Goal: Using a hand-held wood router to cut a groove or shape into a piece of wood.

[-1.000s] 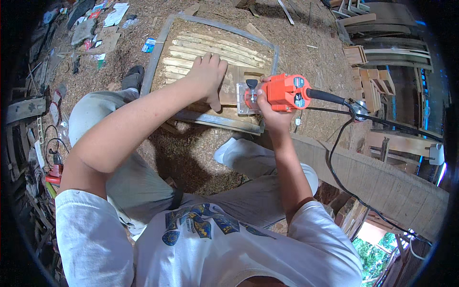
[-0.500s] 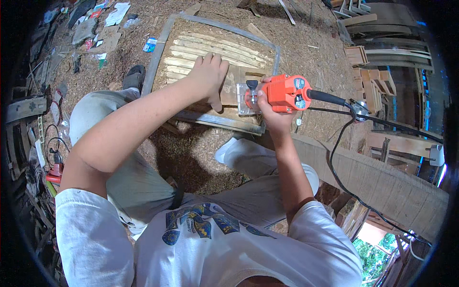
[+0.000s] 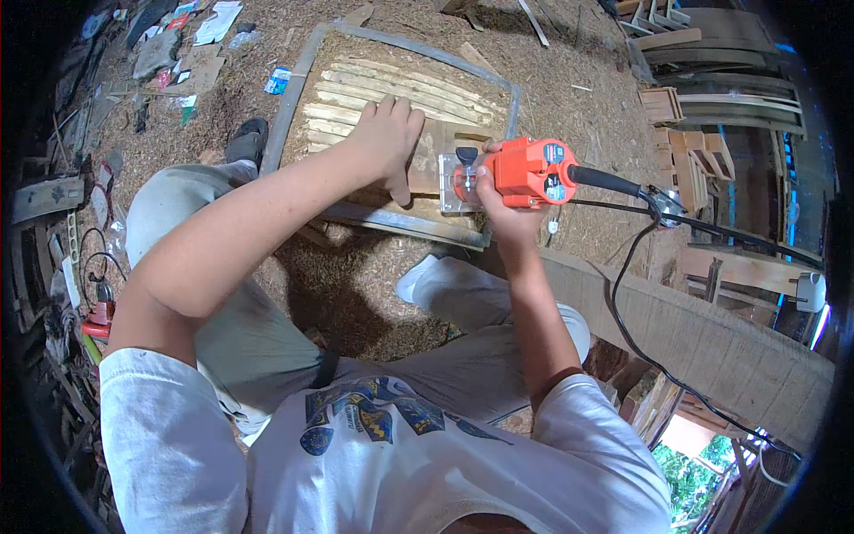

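Note:
My left hand (image 3: 387,149) lies across a flat wooden board (image 3: 434,147), fingers over its far edge and thumb at its near edge, holding it down. My right hand (image 3: 509,214) is wrapped round an orange trim router (image 3: 531,173), thumb on its near side; some fingers are hidden behind the body. The router's clear plastic base (image 3: 451,203) with a black knob sits at the board's right end. Whether its bit touches the wood is hidden. Beneath the board are pale ridged wooden strips (image 3: 351,98) inside a grey-edged rectangular frame (image 3: 292,100).
A black cord (image 3: 614,280) runs from the router toward the right, past a long wooden beam (image 3: 703,329). Wooden pieces (image 3: 689,165) stack at the right. Litter and a grey stone (image 3: 157,52) lie at the far left on the shaving-covered floor. A red tool (image 3: 100,316) lies left.
Almost nothing differs. The whole view has shifted very slightly; both hands, the router and the board keep their places relative to each other.

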A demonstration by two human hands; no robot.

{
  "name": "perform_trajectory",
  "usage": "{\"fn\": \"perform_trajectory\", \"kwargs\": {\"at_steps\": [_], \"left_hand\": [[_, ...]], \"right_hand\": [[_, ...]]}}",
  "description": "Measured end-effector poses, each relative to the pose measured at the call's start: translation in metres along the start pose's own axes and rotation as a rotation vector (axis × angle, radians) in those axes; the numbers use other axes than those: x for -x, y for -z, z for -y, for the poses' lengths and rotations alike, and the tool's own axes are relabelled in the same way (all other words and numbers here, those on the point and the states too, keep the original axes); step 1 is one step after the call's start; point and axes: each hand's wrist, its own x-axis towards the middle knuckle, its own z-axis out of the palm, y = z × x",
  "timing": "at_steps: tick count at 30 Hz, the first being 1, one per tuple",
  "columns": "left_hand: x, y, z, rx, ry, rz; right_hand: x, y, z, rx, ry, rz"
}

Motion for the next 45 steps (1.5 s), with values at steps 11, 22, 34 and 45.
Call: {"fn": "perform_trajectory", "kwargs": {"at_steps": [11,22,34,45], "left_hand": [[0.011,0.006,-0.006,0.032,-0.032,-0.023],[0.043,0.003,-0.028,0.085,-0.011,-0.242],[0.033,-0.002,-0.019,0.076,0.028,-0.243],[0.021,0.003,-0.012,0.176,0.090,-0.046]], "right_hand": [[-0.029,0.039,0.023,-0.094,0.129,-0.227],[-0.019,0.051,0.029,-0.281,0.078,-0.211],[-0.014,0.034,0.011,-0.210,0.035,-0.144],[-0.022,0.022,-0.016,-0.111,0.092,-0.091]]}}
